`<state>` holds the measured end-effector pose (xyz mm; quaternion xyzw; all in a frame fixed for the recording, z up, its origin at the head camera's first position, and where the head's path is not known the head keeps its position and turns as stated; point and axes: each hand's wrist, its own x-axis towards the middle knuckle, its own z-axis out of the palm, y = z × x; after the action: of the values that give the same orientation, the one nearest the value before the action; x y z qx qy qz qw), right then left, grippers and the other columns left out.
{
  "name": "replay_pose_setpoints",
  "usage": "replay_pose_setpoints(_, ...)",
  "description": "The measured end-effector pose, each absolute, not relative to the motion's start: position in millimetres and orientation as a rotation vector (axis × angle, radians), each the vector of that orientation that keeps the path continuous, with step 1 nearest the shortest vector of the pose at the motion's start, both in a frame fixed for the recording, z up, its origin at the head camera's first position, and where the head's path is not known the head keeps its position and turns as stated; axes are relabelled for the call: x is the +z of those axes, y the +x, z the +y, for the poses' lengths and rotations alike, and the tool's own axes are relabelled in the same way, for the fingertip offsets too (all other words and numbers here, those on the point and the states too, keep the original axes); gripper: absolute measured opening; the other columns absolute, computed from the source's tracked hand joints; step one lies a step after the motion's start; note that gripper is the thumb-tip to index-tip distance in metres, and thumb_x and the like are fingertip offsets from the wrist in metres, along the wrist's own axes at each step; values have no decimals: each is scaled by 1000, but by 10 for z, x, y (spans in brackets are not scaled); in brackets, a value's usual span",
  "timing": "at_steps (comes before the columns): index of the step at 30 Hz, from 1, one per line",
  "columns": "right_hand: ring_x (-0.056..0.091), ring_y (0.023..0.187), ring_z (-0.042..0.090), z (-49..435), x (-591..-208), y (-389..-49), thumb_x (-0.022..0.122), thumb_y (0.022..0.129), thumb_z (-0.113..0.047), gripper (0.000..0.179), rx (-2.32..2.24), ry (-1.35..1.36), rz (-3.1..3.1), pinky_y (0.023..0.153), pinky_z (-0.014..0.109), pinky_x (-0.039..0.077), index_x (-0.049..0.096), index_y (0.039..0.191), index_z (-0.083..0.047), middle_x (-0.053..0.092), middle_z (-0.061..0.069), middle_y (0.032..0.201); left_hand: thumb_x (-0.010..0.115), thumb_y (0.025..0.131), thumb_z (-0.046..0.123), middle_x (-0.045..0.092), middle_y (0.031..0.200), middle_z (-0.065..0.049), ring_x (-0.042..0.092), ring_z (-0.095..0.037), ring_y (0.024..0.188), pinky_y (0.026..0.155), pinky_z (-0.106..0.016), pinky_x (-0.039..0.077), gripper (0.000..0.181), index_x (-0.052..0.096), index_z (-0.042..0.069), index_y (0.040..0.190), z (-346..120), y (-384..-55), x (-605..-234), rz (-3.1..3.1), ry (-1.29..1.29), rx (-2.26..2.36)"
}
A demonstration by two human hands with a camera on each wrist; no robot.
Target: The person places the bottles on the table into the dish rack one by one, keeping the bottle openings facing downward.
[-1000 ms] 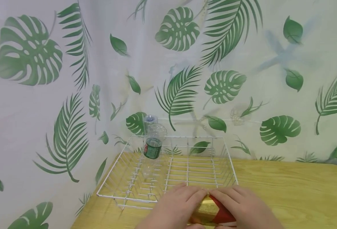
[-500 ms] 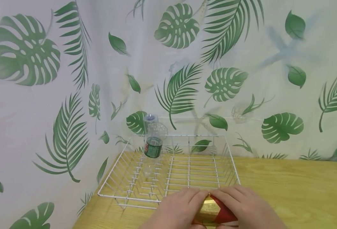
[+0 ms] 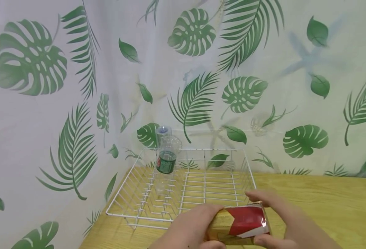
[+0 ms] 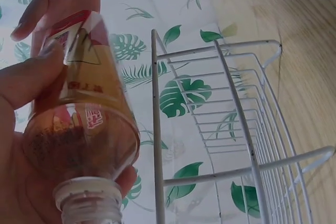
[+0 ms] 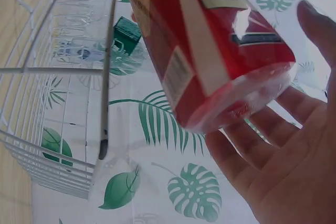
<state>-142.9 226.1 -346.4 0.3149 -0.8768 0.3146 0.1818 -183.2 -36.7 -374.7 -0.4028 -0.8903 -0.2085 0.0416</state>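
A plastic bottle (image 3: 246, 221) with a red and gold label lies sideways in front of the rack. My left hand (image 3: 189, 226) grips it round the gold neck-end part. In the left wrist view, the bare threaded mouth of the bottle (image 4: 94, 145) points down past the left hand (image 4: 16, 93). My right hand (image 3: 292, 221) is spread at the red base end, thumb and fingers apart. The right wrist view has the bottle's clear base (image 5: 241, 98) just beyond the fingers of the right hand (image 5: 289, 161); whether they touch it I cannot tell.
A white wire rack (image 3: 204, 180) stands on the wood-grain table (image 3: 320, 204) just beyond the hands. Inside it, at the left, are a clear bottle with a green label (image 3: 166, 162) and another clear bottle (image 3: 163, 130) behind. A leaf-patterned curtain (image 3: 257, 45) hangs behind.
My right hand has come off the bottle's side and moved right, its fingers spreading, so the red label shows. The left hand keeps its grip on the bottle.
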Motion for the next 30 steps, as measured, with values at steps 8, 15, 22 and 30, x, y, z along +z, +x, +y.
replay_pose_setpoints(8, 52, 116, 13, 2319, -3436, -1443, 73, 72, 5, 88, 1288, 997, -2295, 89, 18, 44, 27, 146, -7, 48, 8, 136, 68, 81, 50, 53, 110, 16, 55, -4, 89, 70, -23, 48, 61, 38, 40, 133, -427, -1806, -3706, -2755, -1242, -1461)
replay_pose_setpoints(15, 49, 118, 19, 2297, -3499, -1458, 58, 81, 6, 78, 1665, 1069, -2164, 89, 24, 47, 19, 148, -4, 40, 16, 139, 62, 89, 40, 51, 124, 8, 54, -10, 106, 84, -25, 49, 59, 32, 35, 140, -389, -1790, -3745, -2499, -1354, -2016)
replay_pose_setpoints(22, 38, 129, 26, 2186, -3568, -1488, 57, 88, -3, 74, 1839, 1232, -1933, 100, 23, 38, 12, 147, 5, 29, 26, 145, 57, 92, 38, 47, 131, -1, 52, -17, 112, 90, -31, 48, 61, 26, 27, 144, -268, -1753, -3841, -2139, -1434, -2335)
replay_pose_setpoints(30, 39, 129, 27, 2111, -3618, -1499, 58, 87, -1, 80, 1913, 1260, -1863, 100, 26, 38, 6, 147, 4, 31, 26, 144, 55, 95, 18, 39, 136, -5, 49, -19, 117, 96, -31, 43, 61, 18, 23, 143, -147, -1714, -3984, -1994, -1496, -2347)
